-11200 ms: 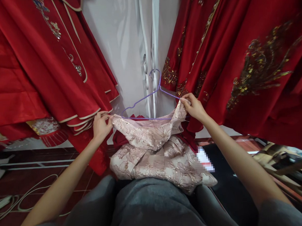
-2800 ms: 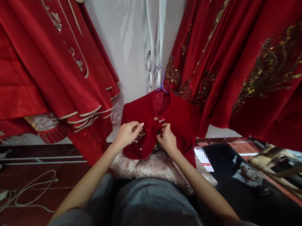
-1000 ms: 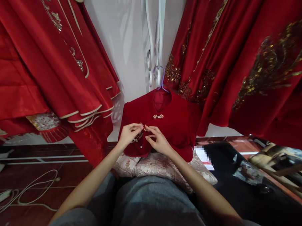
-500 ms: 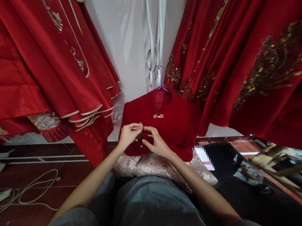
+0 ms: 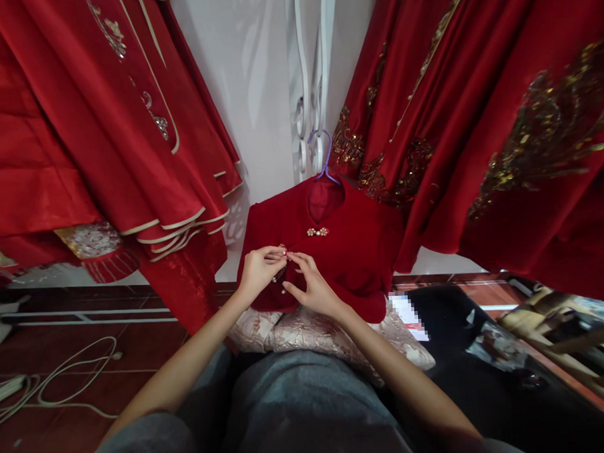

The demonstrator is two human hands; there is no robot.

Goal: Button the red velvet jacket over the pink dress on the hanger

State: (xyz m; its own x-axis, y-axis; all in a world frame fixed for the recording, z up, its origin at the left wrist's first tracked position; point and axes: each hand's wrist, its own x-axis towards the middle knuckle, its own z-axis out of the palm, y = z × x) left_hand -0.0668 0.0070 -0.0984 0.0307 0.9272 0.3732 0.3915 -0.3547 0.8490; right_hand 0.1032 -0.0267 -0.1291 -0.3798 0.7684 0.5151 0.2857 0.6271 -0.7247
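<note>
A dark red jacket (image 5: 353,251) lies before my knees on a purple wire hanger (image 5: 325,160). A pearl-beaded, flower-shaped fastener (image 5: 317,232) closes it below the neck. Over the jacket's left front, my left hand (image 5: 258,270) has its thumb and fingers pinched together on a small red and pale beaded fastener, mostly covered by the fingertips. My right hand (image 5: 314,283) meets it there with its fingertips, while its thumb stands apart. More beaded trim (image 5: 279,275) shows partly behind my left hand. A shiny, pale pink patterned cloth (image 5: 316,333) lies beneath the jacket.
Red embroidered garments (image 5: 142,126) hang at the left, and red gowns with gold sequins (image 5: 539,149) at the right. White doors (image 5: 256,88) stand behind. A cable (image 5: 64,397) lies on the floor. On a black surface (image 5: 453,380) is a clear plastic bag (image 5: 497,348).
The fingers have shifted very slightly around the small fastener, with both hands staying at the same place on the jacket. The view has tilted a little.
</note>
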